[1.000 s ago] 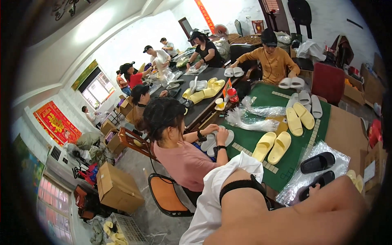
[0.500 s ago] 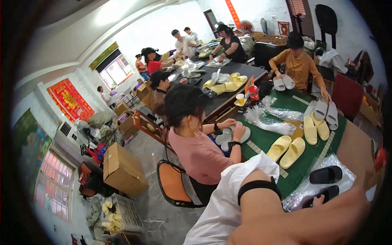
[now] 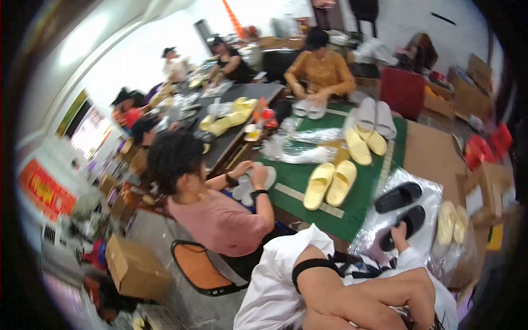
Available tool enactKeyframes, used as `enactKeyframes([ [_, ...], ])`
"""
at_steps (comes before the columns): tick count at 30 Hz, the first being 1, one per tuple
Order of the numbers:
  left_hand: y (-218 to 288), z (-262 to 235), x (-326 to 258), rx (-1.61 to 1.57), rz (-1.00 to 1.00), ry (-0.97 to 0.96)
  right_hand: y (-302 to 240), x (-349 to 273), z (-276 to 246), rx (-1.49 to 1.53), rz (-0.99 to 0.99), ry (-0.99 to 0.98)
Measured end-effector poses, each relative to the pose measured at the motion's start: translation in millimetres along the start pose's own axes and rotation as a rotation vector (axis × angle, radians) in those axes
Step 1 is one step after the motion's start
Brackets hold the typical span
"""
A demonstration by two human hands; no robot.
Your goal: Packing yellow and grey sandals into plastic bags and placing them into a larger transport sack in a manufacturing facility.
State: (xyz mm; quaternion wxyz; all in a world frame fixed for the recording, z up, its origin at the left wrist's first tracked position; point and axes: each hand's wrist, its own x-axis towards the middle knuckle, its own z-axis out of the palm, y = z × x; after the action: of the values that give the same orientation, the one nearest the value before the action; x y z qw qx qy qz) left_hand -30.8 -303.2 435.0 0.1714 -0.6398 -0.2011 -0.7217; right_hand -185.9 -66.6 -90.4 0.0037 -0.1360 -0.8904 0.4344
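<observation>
My right hand [image 3: 401, 236], coming out of a white sleeve, grips the near black slipper [image 3: 412, 220] around its middle. That slipper lies on a clear plastic sheet [image 3: 369, 234] beside a second black slipper [image 3: 397, 198]. Large and close at the bottom, my left hand [image 3: 404, 297] reaches across in front of my white clothing. A black band [image 3: 314, 266] circles that arm. How the left fingers are bent is hard to make out, and I see nothing in them.
Yellow slippers [image 3: 330, 184] and grey slippers [image 3: 375, 116] stand on the green table mat [image 3: 291, 192]. More yellow slippers [image 3: 452, 223] lie in plastic at the right. A co-worker in pink [image 3: 220, 220] handles grey slippers; one in orange [image 3: 319, 71] sits opposite. Cardboard boxes [image 3: 135, 267] stand around.
My view has swung to the right and downward, so the scene sits further left. The left arm has drawn lower, uncovering my right hand and sleeve. The right hand stays at the near black slipper.
</observation>
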Motion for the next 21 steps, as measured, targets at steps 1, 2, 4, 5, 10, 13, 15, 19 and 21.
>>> enactKeyframes([
  [1, -4.2, 1.7, -3.9, -0.055, -0.009, 0.025, -41.0, -16.0, -11.6, -0.012, 0.01, 0.026],
  [2, -8.5, 8.7, 0.1, -0.13, -0.008, 0.117, -16.1, -9.4, -10.5, -0.037, -0.051, 0.15],
  [4, -14.7, 19.3, 4.6, -0.156, 0.06, 0.285, -61.9, -21.4, -28.8, 0.092, 0.117, 0.031],
  [5, -18.4, 20.9, 10.0, -0.18, 0.049, 0.307, -103.2, -39.5, -50.0, 0.139, 0.214, -0.044],
  [10, -30.6, 24.7, 13.2, -0.335, 0.198, 0.265, -56.7, -34.6, -46.8, 0.173, 0.242, -0.029],
  [13, -28.2, 45.0, 9.3, -0.356, 0.096, 0.315, -10.0, -32.4, -33.9, 0.137, 0.174, 0.069],
  [15, -28.6, 47.8, 2.9, -0.351, 0.149, 0.29, -16.4, -35.8, -31.4, 0.181, 0.225, 0.033],
  [19, -13.5, 60.0, 2.3, -0.471, -0.08, 0.566, -45.5, -49.6, -32.3, 0.009, 0.19, 0.076],
  [21, -32.6, 47.1, 7.6, -0.374, 0.286, 0.37, -52.0, -53.7, -34.7, 0.044, 0.24, 0.024],
])
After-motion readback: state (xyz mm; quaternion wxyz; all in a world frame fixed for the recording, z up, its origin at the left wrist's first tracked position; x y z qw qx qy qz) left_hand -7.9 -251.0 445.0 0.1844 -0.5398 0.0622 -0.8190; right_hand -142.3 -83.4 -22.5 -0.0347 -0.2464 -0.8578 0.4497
